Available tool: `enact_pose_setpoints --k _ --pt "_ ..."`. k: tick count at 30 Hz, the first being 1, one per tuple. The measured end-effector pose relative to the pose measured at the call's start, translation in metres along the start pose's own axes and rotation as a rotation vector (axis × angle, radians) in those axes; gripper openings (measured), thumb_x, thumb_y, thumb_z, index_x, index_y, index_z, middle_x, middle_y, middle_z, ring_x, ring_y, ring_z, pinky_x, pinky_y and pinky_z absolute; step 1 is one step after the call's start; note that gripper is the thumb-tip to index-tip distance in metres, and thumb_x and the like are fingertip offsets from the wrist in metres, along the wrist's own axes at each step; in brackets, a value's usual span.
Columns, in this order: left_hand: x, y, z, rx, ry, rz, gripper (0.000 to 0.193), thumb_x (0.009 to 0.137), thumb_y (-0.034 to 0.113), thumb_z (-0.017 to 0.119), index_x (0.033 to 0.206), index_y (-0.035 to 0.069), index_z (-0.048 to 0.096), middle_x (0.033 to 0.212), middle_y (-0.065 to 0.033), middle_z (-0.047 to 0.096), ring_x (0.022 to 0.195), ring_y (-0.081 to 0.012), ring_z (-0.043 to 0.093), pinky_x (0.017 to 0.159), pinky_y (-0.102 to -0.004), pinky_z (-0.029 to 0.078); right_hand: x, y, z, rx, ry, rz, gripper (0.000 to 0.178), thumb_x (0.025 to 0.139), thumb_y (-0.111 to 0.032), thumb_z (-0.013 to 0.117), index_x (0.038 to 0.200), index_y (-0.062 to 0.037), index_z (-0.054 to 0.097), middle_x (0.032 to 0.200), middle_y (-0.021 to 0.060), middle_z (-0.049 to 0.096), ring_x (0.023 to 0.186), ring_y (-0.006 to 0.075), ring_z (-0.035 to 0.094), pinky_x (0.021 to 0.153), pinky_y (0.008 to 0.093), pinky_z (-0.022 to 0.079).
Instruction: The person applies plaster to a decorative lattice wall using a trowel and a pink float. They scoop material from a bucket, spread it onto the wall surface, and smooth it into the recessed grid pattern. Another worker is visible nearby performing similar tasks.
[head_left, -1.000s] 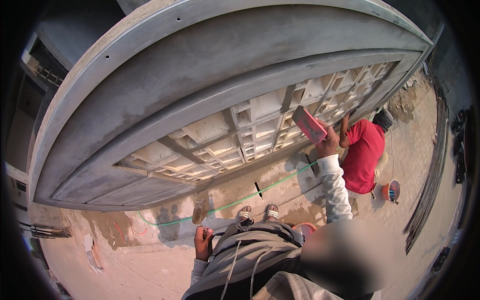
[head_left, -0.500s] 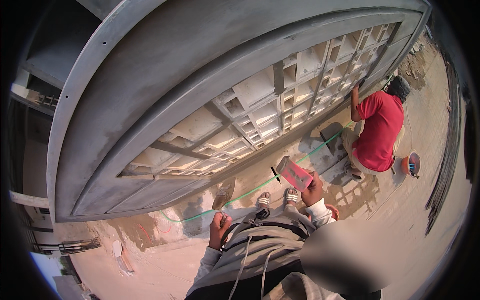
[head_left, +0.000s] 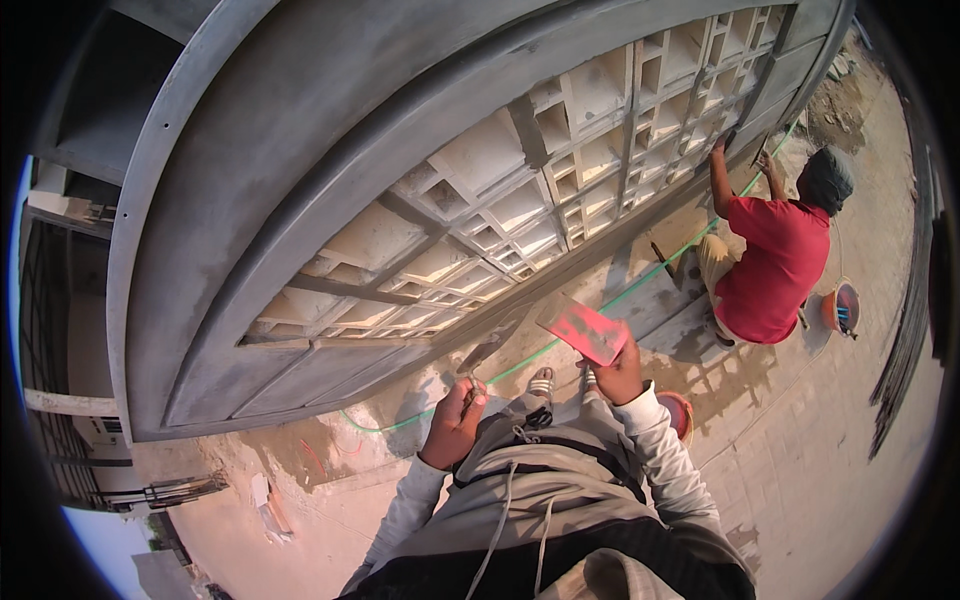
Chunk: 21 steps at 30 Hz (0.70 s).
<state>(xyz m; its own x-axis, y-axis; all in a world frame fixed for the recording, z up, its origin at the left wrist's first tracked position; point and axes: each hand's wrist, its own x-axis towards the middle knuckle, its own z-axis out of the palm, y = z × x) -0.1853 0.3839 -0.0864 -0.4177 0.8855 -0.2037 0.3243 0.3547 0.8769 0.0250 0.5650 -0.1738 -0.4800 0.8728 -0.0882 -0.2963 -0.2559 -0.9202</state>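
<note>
My left hand [head_left: 455, 425] is closed around the handle of a trowel [head_left: 485, 350], its thin blade pointing toward the wall. In my right hand [head_left: 622, 370] is a flat red plastic piece [head_left: 588, 332], smeared with grey mortar and gripped by its near right edge; its exact kind does not show. Both tools are in the air in front of my body, apart from each other. Beyond them stands a grey rendered wall [head_left: 400, 165] with a lattice of pale openings [head_left: 510, 215]. Neither tool appears to touch it.
A co-worker in a red shirt [head_left: 775, 265] crouches at the wall to the right, hands near its base. An orange bucket [head_left: 830, 308] stands beside them, a red bucket [head_left: 678, 415] by my right forearm. A green hose [head_left: 540, 352] runs along the ground. Long dark rods [head_left: 895, 370] lie far right.
Both my hands have risen toward the wall with their tools, showing more of my forearms. The red piece has tilted flatter. The co-worker's second hand has come into sight at the wall.
</note>
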Motion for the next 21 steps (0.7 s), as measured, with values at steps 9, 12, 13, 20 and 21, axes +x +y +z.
enact_pose_setpoints --k 9,12,13,20,21 --pt "-0.007 -0.023 0.018 0.076 0.3 0.126 0.016 0.098 0.014 0.06 0.108 0.003 0.053 0.07 -0.0044 0.049 0.061 -0.0133 0.042 0.06 -0.0282 0.039 -0.035 -0.035 -0.005 0.101 -0.198 0.116 0.031 0.094 0.004 0.06 0.119 -0.0022 0.044 0.11 0.0138 0.066 0.092 0.0202 0.07 0.066 0.0291 0.058" --pt "-0.015 -0.009 0.012 -0.344 0.089 -0.031 0.015 0.101 0.011 0.053 0.114 0.003 0.049 0.077 -0.0053 0.053 0.066 -0.0126 0.047 0.063 -0.0272 0.042 -0.043 -0.058 0.007 0.135 -0.208 0.148 0.032 0.094 0.004 0.06 0.121 -0.0007 0.044 0.109 0.0155 0.066 0.091 0.0212 0.07 0.067 0.0298 0.058" --pt "-0.017 -0.003 0.008 -0.565 -0.022 -0.103 0.016 0.102 0.011 0.05 0.116 0.003 0.048 0.079 -0.0057 0.054 0.068 -0.0123 0.049 0.065 -0.027 0.043 -0.044 -0.062 0.009 0.148 -0.209 0.155 0.032 0.094 0.004 0.06 0.121 -0.0005 0.044 0.11 0.0158 0.066 0.09 0.0213 0.069 0.067 0.0299 0.058" --pt "-0.022 0.021 -0.011 -0.393 -0.32 -0.183 0.029 0.097 0.008 0.058 0.123 0.003 0.047 0.085 -0.0037 0.056 0.076 -0.0097 0.052 0.07 -0.0264 0.044 -0.046 -0.049 0.021 0.031 -0.195 -0.008 0.039 0.088 0.007 0.065 0.122 -0.0009 0.049 0.105 0.0097 0.065 0.091 0.0174 0.068 0.07 0.0303 0.058" --pt "-0.021 0.021 -0.011 -0.286 -0.327 -0.131 0.033 0.095 0.007 0.063 0.124 0.002 0.047 0.085 -0.003 0.056 0.077 -0.0093 0.052 0.07 -0.0262 0.045 -0.05 -0.048 0.021 0.002 -0.176 -0.023 0.038 0.087 0.007 0.065 0.12 -0.0011 0.05 0.105 0.0086 0.064 0.091 0.0163 0.067 0.072 0.0299 0.057"
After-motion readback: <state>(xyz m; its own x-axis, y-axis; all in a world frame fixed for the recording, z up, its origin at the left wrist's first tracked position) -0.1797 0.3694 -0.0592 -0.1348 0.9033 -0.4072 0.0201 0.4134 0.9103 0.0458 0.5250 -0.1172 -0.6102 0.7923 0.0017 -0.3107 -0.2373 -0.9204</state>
